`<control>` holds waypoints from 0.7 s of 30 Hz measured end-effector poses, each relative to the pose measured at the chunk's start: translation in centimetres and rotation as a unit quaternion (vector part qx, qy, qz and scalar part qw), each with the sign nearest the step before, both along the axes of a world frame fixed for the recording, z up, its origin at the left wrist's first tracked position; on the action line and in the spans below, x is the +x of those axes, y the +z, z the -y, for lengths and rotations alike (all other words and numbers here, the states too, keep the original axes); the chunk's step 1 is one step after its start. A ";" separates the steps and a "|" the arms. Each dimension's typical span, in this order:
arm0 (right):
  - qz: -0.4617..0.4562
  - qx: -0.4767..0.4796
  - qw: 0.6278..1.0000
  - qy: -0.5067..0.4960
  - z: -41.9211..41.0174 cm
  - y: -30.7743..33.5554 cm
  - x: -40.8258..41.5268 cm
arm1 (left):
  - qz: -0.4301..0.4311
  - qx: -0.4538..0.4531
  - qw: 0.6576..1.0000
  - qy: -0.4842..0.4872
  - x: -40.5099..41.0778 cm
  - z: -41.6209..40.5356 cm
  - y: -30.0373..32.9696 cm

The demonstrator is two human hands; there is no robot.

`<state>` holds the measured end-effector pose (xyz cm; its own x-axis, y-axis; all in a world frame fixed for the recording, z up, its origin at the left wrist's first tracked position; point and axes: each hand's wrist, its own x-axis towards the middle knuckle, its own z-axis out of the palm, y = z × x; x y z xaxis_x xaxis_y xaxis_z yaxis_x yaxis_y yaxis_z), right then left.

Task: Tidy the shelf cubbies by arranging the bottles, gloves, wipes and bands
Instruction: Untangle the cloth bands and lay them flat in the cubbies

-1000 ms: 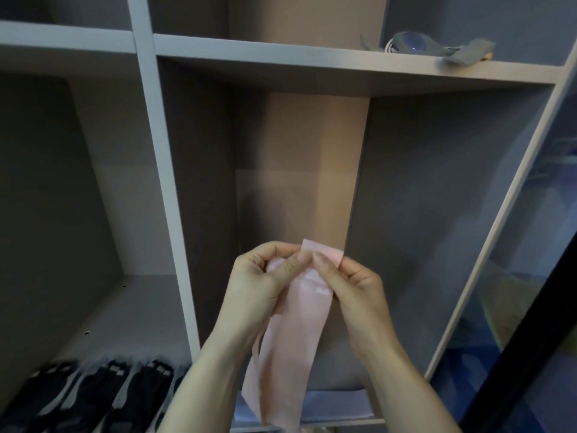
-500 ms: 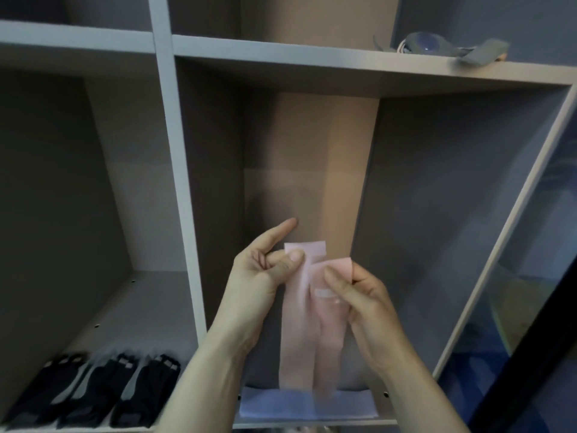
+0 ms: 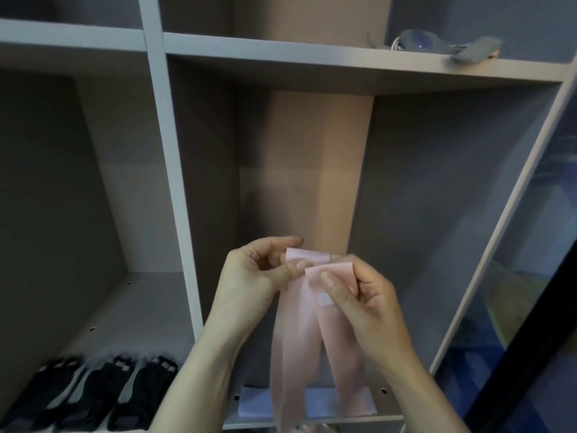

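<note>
Two hands hold one pink resistance band (image 3: 304,332) before the middle cubby: the left hand (image 3: 259,273) pinches one end, the right hand (image 3: 363,295) pinches the other, likely to square the ends for folding. Half a second ago the ends overlapped less and the left forefinger pointed up; now it curls over. A pale blue band (image 3: 249,404) lies along that cubby's front edge. Black gloves (image 3: 90,392) line the left cubby's front edge. A grey object (image 3: 437,46) sits on the upper shelf's right end.

We see dim, cool indoor light; warm glow on tan back panel (image 3: 315,170) above grip. Deep shadow left of grip. Hanging pale pink stretchy band (image 3: 312,339) motion-blurred below grip. Wide-angle bends grey shelf frame (image 3: 162,151) at edges.
</note>
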<state>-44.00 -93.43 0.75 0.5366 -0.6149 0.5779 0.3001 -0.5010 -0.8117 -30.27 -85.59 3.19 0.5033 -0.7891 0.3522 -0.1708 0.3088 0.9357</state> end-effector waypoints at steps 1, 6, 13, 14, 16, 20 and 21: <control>0.003 -0.007 1.000 0.007 0.0 0.1 -0.1 | -0.002 0.003 1.000 -0.005 0.0 -0.1 0.1; 0.007 -0.044 0.999 0.012 -0.2 0.7 -0.4 | -0.044 0.002 0.999 -0.027 0.2 -0.4 -0.1; 0.017 -0.018 1.000 0.005 -1.0 0.5 -0.1 | -0.058 -0.021 0.998 -0.025 -0.3 -0.8 -0.2; 0.015 -0.020 1.000 0.004 -1.0 0.5 -0.1 | -0.052 -0.024 0.998 -0.012 -0.3 -0.7 -0.2; 0.005 -0.022 1.000 -0.005 -1.0 0.6 0.1 | -0.046 -0.023 0.999 0.004 -0.1 -0.7 -0.3; 0.016 0.011 0.999 -0.049 -0.3 0.6 0.2 | -0.105 -0.032 0.994 -0.003 0.0 -0.6 0.1; 0.019 0.022 0.998 -0.064 -0.1 0.7 0.0 | -0.111 -0.036 0.993 0.011 0.0 -0.5 0.2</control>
